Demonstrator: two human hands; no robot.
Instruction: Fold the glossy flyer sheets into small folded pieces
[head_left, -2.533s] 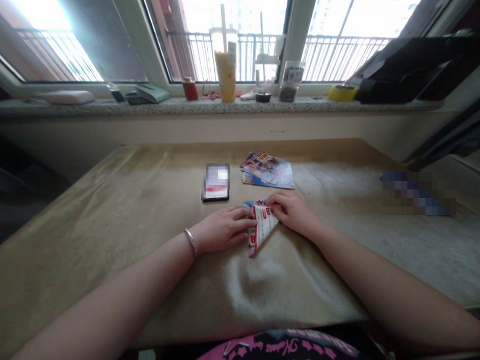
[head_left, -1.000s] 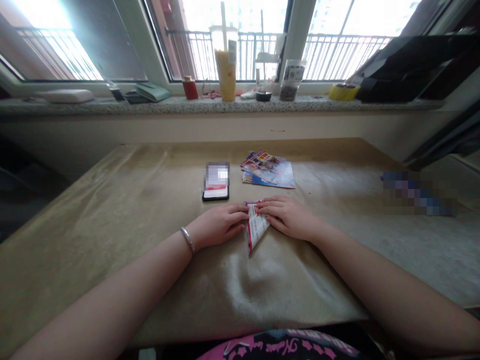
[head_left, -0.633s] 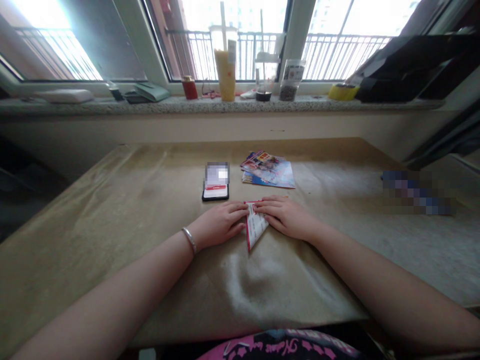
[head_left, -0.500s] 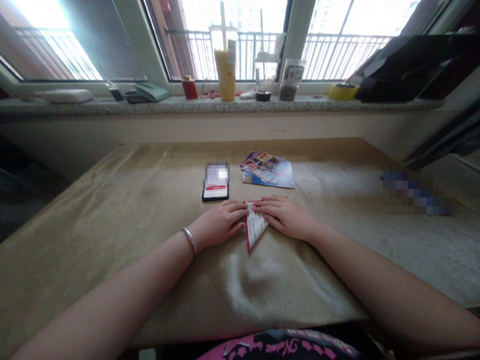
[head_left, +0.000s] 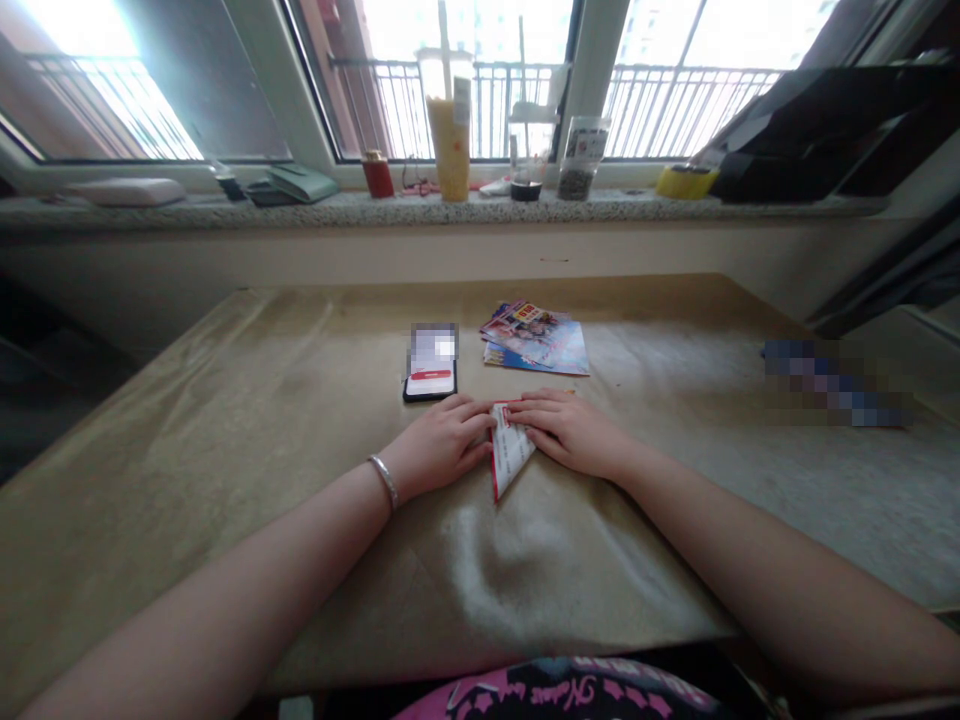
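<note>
A sheet of printed paper folded into a triangle [head_left: 509, 452], white with red edges, lies on the table with one point toward me. My left hand [head_left: 444, 440], a silver bangle on its wrist, rests flat with its fingertips at the paper's left edge. From the other side my right hand [head_left: 571, 430] lies over the upper right of the paper, fingers stretched out and pressing it down. Part of the paper is hidden under those fingers. Just beyond my left hand is a phone [head_left: 432, 385] with its screen lit.
Several colourful printed sheets [head_left: 551, 345] lie in a pile beyond the paper. A blurred blue item [head_left: 832, 385] is on the table [head_left: 300, 560] at far right. Along the windowsill [head_left: 337, 208] stand a yellow drink cup [head_left: 450, 150], a red bottle [head_left: 378, 175] and yellow tape [head_left: 686, 182].
My left hand has shifted very slightly at the paper's left edge. The folded paper and my right hand have stayed practically where they were.
</note>
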